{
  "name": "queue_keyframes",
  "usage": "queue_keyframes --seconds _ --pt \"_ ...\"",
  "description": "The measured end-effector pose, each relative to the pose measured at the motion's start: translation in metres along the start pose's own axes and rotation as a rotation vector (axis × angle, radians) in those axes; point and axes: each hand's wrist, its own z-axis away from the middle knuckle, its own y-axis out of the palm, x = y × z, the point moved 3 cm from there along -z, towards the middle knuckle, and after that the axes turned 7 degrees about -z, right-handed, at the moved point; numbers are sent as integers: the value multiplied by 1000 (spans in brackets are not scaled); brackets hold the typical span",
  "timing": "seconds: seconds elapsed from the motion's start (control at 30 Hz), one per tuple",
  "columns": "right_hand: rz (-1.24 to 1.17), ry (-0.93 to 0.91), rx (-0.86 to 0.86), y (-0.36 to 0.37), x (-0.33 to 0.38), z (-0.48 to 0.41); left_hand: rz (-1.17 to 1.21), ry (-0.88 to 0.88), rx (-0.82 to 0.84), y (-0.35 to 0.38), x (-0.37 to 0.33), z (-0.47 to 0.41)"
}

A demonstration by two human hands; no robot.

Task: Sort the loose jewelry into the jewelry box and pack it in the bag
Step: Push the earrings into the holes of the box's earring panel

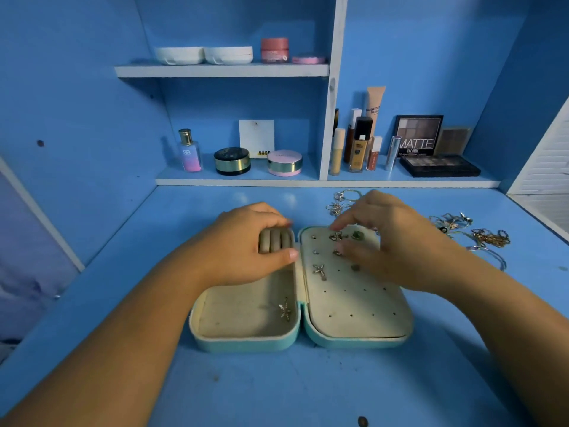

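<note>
Teal jewelry box (246, 343) lies open, my left hand (243, 241) clamping its ring rolls (275, 241), right hand (391, 238) over the earring panel (354, 303), grip unclear, loose jewelry (489, 238) nearest that side

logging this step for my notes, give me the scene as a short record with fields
box: teal jewelry box lies open on the blue desk
left: left hand holds the ring rolls between fingers and thumb
right: right hand has its fingertips at the top of the earring panel; blurred, grip unclear
tray: one starfish piece lies loose
pinned: starfish stud and a few others
outside: loose jewelry on the desk, right of the box
bag: not in view
</note>
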Motion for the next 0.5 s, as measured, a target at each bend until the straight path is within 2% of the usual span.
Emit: queue_keyframes --seconds 0.07,0.17,0.33,0.5 --pt "-9 -219 36 10 25 -1 -78 -40 3 -4 3 0" --pt "11 -376 181 28 53 -1 -124 -86 40 -8 7 0" --pt "90 -316 336 42 71 -2 -81 -118 86 -6 11 -1" --pt "239 -261 338 43 84 2 -38 -94 100 2 14 -4"
